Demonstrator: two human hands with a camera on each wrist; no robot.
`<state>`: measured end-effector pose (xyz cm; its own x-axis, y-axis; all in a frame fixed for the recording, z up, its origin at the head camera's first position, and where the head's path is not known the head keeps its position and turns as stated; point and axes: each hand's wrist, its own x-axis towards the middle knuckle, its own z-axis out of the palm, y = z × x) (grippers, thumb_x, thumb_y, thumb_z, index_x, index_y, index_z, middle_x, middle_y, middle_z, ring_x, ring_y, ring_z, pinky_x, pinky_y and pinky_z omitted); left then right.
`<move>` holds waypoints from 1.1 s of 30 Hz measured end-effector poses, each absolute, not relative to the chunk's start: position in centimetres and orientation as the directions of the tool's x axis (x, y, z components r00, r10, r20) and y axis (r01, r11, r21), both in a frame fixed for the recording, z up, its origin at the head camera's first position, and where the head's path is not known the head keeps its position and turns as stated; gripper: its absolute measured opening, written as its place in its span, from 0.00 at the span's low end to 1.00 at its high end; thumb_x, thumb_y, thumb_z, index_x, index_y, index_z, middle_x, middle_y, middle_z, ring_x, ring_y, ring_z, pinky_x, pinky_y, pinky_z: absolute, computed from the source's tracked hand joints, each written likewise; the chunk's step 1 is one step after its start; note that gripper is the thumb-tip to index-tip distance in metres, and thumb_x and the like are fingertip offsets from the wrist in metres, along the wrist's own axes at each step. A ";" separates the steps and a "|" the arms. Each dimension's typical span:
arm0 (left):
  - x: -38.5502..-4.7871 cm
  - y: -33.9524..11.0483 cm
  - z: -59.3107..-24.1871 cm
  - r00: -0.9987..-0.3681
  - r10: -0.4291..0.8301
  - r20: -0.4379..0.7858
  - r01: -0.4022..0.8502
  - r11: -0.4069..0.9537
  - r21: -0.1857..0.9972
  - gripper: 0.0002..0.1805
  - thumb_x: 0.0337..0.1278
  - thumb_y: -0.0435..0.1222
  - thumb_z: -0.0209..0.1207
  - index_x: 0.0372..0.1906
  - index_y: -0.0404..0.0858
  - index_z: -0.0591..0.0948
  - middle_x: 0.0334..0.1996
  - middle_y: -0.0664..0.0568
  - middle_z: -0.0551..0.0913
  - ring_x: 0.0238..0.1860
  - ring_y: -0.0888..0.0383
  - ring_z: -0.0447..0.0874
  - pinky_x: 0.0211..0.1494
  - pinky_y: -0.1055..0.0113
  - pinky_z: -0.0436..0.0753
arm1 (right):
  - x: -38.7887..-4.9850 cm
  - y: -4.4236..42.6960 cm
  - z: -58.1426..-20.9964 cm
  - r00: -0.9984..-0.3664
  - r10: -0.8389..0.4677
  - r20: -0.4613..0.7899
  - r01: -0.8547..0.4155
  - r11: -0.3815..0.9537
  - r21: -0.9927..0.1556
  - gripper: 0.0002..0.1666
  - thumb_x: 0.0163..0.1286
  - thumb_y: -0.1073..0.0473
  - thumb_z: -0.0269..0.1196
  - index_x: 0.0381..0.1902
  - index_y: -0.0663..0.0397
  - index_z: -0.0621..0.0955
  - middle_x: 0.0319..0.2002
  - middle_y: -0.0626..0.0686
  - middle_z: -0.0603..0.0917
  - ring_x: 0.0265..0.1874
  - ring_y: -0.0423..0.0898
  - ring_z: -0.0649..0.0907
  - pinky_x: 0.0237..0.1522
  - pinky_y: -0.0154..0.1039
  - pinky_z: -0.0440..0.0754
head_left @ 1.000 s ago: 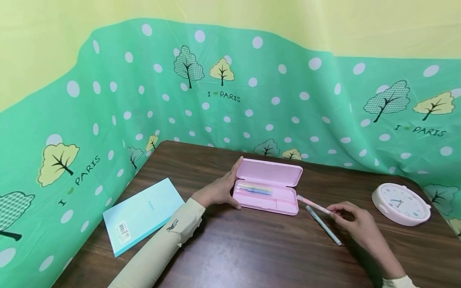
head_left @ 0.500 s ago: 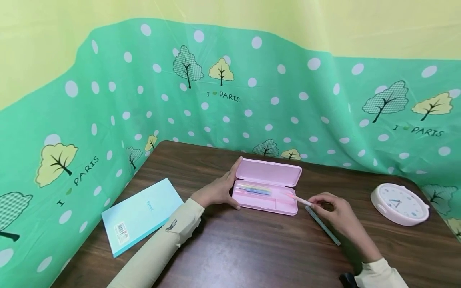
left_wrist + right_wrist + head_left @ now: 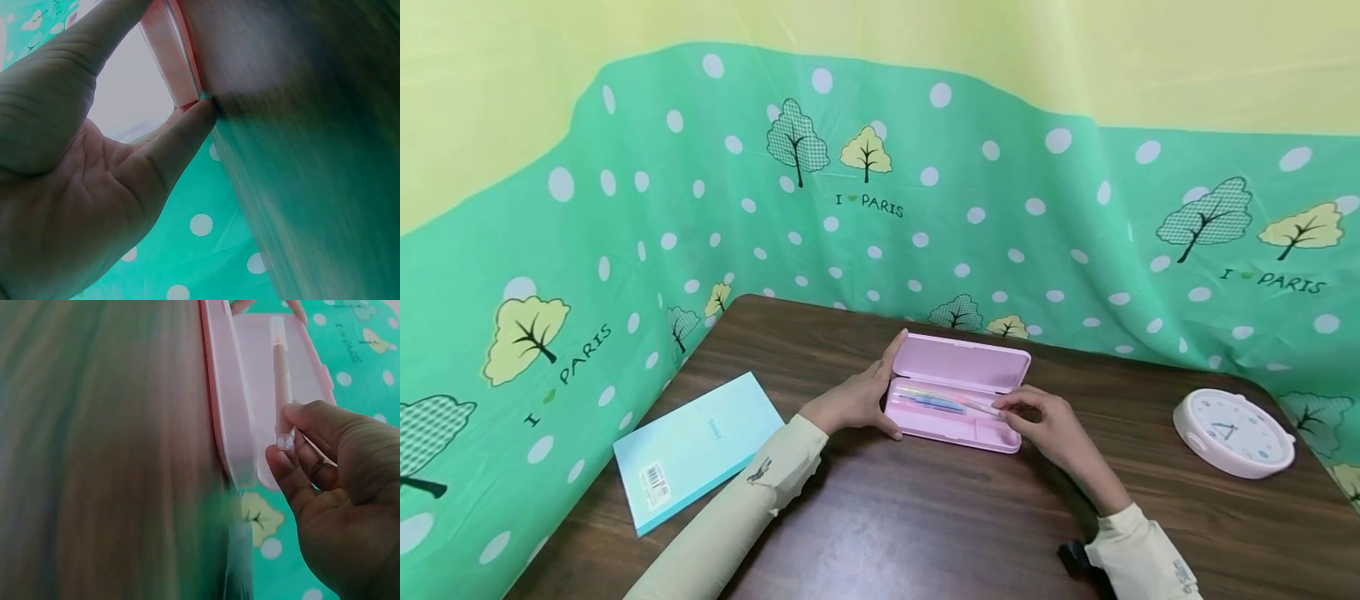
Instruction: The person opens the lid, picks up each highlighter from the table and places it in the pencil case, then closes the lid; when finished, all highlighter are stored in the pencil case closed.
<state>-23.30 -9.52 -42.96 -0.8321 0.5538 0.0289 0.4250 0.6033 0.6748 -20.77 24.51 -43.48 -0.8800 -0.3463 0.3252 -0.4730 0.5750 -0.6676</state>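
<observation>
Right hand [image 3: 1051, 423]: thumb and fingers pinch pen [image 3: 282, 384] | pencil case [image 3: 961, 365] beneath fingertips, other pens [image 3: 928, 401] just ahead | left hand [image 3: 856, 402]: thumb and fingers grip case's end

head view bright, soft glare on tabletop [image 3: 880, 521]; wrist views dimmer, tabletop blurred.

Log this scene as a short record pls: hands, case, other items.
left hand: holds left end of pencil case
right hand: pinches pale pink pen over the case
case: pink, lid open
contents: several coloured pens
far left: light blue notebook, barcode label
far right: pale pink clock
surface: dark table
backdrop: green-yellow printed cloth
</observation>
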 end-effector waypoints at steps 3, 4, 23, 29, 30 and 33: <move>-23.5 -9.7 -43.3 -0.824 0.565 0.050 0.445 0.588 0.675 0.87 0.47 0.44 0.87 0.87 0.55 0.23 0.86 0.33 0.51 0.77 0.35 0.68 0.77 0.46 0.72 | -21.3 23.4 -43.7 -0.867 -0.372 0.332 -0.492 0.532 -0.689 0.09 0.70 0.73 0.73 0.43 0.57 0.92 0.43 0.53 0.90 0.44 0.39 0.83 0.45 0.29 0.82; -23.5 -9.7 -43.2 -0.822 0.566 0.054 0.447 0.585 0.676 0.87 0.47 0.44 0.87 0.86 0.55 0.23 0.85 0.32 0.52 0.77 0.35 0.69 0.76 0.45 0.72 | -21.5 23.0 -43.7 -0.864 -0.382 0.328 -0.494 0.518 -0.698 0.08 0.70 0.73 0.72 0.43 0.58 0.92 0.43 0.53 0.90 0.43 0.38 0.83 0.44 0.29 0.83; -23.3 -9.6 -42.9 -0.831 0.555 0.040 0.438 0.608 0.662 0.87 0.43 0.39 0.88 0.87 0.49 0.26 0.83 0.30 0.56 0.76 0.35 0.71 0.76 0.46 0.72 | -23.4 18.6 -44.1 -0.867 -0.432 0.246 -0.453 0.480 -0.751 0.06 0.72 0.73 0.71 0.44 0.63 0.91 0.43 0.56 0.90 0.41 0.43 0.85 0.46 0.34 0.85; -23.4 -9.5 -42.9 -0.835 0.550 0.034 0.429 0.611 0.665 0.87 0.43 0.40 0.88 0.87 0.51 0.25 0.83 0.30 0.57 0.76 0.36 0.71 0.76 0.46 0.73 | -23.5 18.8 -44.2 -0.873 -0.426 0.236 -0.445 0.501 -0.743 0.07 0.71 0.75 0.70 0.43 0.63 0.91 0.43 0.56 0.90 0.41 0.44 0.85 0.45 0.33 0.85; -23.4 -9.5 -43.0 -0.834 0.551 0.033 0.429 0.610 0.666 0.88 0.43 0.40 0.88 0.87 0.51 0.25 0.83 0.31 0.56 0.76 0.36 0.70 0.76 0.46 0.73 | -23.5 18.8 -44.2 -0.873 -0.428 0.235 -0.445 0.500 -0.743 0.08 0.71 0.75 0.70 0.43 0.63 0.91 0.43 0.56 0.89 0.41 0.44 0.85 0.45 0.33 0.85; -23.3 -9.5 -43.0 -0.831 0.556 0.034 0.433 0.606 0.667 0.87 0.43 0.40 0.88 0.87 0.50 0.25 0.84 0.31 0.55 0.77 0.36 0.69 0.76 0.46 0.72 | -23.4 18.8 -44.4 -0.871 -0.435 0.228 -0.443 0.496 -0.747 0.08 0.71 0.76 0.70 0.43 0.63 0.91 0.42 0.55 0.89 0.41 0.44 0.85 0.45 0.33 0.85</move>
